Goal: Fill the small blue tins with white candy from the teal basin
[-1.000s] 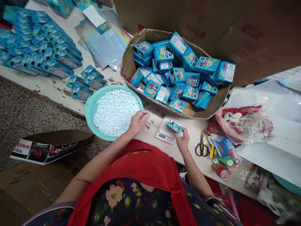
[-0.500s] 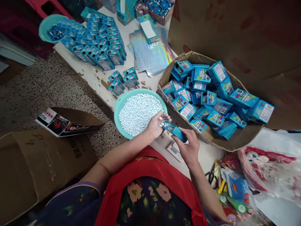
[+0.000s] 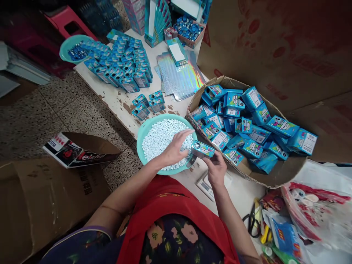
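My right hand grips a small blue candy box by its far end and side. The box has a round hole in its top face, which is turned up at the near-bowl end. My left hand is over the mint-green bowl, palm down, with thumb and fingers apart. Small white candies fill the bowl, and the left hand's fingertips are close to their surface. Whether any candies are under that palm is hidden. Below the right hand, a white digital scale lies partly covered on the table.
A large carton of blue boxes stands to the right. Several filled-looking rows of boxes stand farther back, with a small group nearer. Shiny sheets, scissors and an open cardboard box are around.
My left hand has turned from palm up, with candies in it, to palm down over the bowl. The box's mouth has left that palm and now faces up. The view has shifted slightly.
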### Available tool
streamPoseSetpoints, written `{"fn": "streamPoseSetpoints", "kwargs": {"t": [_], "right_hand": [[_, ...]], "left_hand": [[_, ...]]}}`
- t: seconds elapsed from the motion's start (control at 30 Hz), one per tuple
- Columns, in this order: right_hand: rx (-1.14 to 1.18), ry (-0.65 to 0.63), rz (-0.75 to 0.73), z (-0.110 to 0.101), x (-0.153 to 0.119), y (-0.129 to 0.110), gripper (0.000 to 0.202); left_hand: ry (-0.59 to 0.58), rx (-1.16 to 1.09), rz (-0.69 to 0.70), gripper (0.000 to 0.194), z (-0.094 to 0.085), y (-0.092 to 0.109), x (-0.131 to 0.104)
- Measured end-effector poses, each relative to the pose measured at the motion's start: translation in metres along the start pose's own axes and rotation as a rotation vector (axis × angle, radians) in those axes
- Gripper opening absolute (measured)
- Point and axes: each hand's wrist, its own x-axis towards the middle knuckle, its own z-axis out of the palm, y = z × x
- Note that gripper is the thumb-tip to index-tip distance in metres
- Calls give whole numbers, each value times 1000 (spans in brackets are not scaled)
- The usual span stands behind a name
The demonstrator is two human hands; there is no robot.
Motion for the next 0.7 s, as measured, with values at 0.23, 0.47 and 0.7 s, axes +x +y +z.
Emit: {"fn": "streamPoseSetpoints", "kwargs": {"t": [0.23, 0.47, 0.7], "right_hand": [[-95, -117, -262, 17, 49, -28, 51], [-736, -30, -158, -34, 152, -2, 45], [-936, -250, -95, -14, 182, 30, 54]], "left_hand": [[124, 386, 220, 40, -44, 11, 32], [469, 648, -243, 48, -75, -88, 133], [279, 721, -387, 32, -66, -125, 160]]}}
